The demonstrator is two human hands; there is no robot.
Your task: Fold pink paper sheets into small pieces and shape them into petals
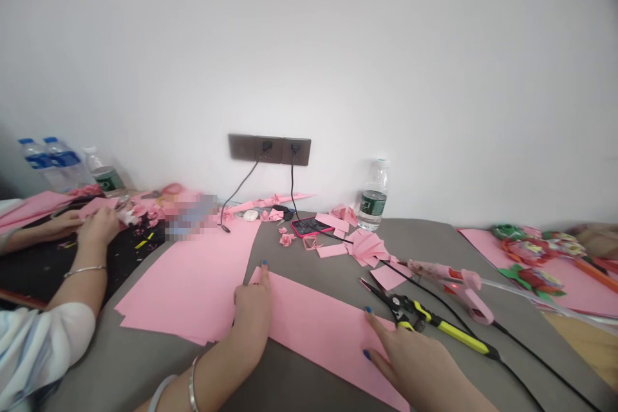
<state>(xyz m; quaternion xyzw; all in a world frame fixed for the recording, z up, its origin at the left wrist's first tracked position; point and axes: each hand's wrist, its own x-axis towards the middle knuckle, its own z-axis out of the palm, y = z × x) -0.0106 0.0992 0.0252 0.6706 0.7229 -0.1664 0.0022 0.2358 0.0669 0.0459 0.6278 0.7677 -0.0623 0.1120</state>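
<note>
A long strip of pink paper (321,328) lies slantwise on the grey table in front of me. At its left end my left hand (254,301) presses down, index finger stretched along the edge and the other fingers curled under. My right hand (398,347) rests on the right end with thumb and fingers spread over the paper. Black and yellow pliers (403,309) lie just beyond my right hand. Left of my left hand is a stack of larger pink sheets (193,290), partly covered by my wrist.
A pink glue gun (463,290) with a cord lies at the right. Behind are a water bottle (373,196), a phone (311,226) and pink scraps (369,248). Paper flowers (531,251) sit far right. At left, a co-worker's hands (99,225) hold pink paper.
</note>
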